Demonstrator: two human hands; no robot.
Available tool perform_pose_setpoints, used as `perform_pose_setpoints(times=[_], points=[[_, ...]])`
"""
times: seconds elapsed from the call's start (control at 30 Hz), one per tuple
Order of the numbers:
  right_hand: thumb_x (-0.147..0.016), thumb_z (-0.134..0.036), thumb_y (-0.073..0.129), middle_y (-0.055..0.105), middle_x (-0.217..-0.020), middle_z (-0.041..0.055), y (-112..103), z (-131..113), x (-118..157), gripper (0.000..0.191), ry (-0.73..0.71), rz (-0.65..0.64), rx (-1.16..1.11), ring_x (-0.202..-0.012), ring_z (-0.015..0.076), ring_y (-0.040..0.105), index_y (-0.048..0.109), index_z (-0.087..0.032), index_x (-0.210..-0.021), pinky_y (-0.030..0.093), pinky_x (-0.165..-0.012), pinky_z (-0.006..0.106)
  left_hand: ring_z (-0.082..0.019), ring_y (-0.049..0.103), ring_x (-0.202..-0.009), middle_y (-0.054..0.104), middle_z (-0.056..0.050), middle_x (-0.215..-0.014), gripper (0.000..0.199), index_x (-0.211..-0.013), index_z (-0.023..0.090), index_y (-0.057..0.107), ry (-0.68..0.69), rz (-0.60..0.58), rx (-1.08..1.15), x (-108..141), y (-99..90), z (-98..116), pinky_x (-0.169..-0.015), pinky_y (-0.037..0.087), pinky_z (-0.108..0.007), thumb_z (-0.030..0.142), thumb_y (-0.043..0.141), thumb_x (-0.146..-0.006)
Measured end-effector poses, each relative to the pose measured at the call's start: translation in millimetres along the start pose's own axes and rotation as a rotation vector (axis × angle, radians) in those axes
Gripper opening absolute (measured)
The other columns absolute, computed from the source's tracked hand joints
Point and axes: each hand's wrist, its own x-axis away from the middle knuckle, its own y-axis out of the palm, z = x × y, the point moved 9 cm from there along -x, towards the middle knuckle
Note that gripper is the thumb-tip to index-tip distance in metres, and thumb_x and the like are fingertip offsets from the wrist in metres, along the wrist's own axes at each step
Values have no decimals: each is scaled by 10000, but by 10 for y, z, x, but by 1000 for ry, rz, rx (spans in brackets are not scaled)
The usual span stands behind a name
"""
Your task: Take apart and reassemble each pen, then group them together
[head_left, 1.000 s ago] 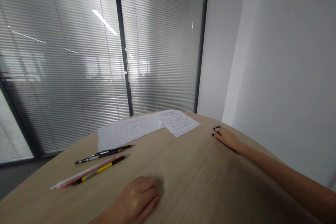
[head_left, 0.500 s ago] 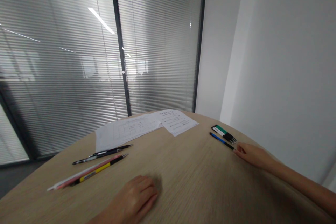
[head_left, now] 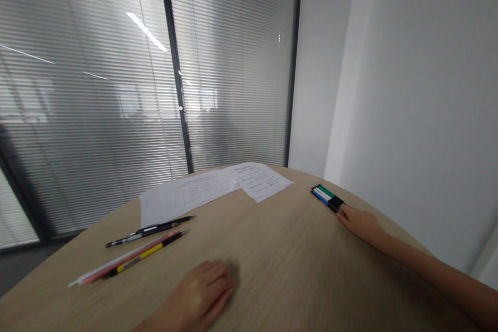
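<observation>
Right hand [head_left: 360, 222] touches slim green, white and blue pens with black ends [head_left: 327, 197], side by side on a pale wooden table [head_left: 272, 249]; its grip is unclear. Left hand [head_left: 208, 290] rests curled, grip hidden.

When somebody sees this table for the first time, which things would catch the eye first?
Probably the yellow pen, bright against the pale table on its left side. Next, perhaps, the row of green, white and blue pens at the right, where the right hand is at the near end. Behind the table, large blinds fill much of the view.
</observation>
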Motion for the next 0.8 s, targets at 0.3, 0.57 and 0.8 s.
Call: perform_pose_setpoints(times=[0.3, 0.57, 0.8], points=[[-847, -310, 326, 627, -798, 82, -6, 12, -63, 244, 53, -14, 20, -745, 219, 600, 513, -171, -774, 345, -524, 254, -127, 520, -571, 575, -11, -608, 257, -692, 176, 544, 15, -8, 28, -24, -14, 30, -609, 396, -253, 135, 334, -835], [-842, -331, 330, 619, -804, 75, -22, 32, -100, 255, 84, -14, 10, -757, 218, 594, 517, -176, -765, 369, -535, 264, -118, 520, -578, 580, -2, -629, 230, -698, 180, 532, 18, -35, 41, -11, 10, 24, -670, 386, -269, 87, 352, -807], [-832, -346, 338, 623, -799, 85, -44, 32, -92, 274, 97, -10, 11, -765, 231, 596, 531, -170, -750, 377, -543, 274, -127, 516, -589, 580, -6, -634, 232, -698, 180, 532, 9, -46, 36, -19, 8, 25, -652, 387, -267, 98, 349, -816]])
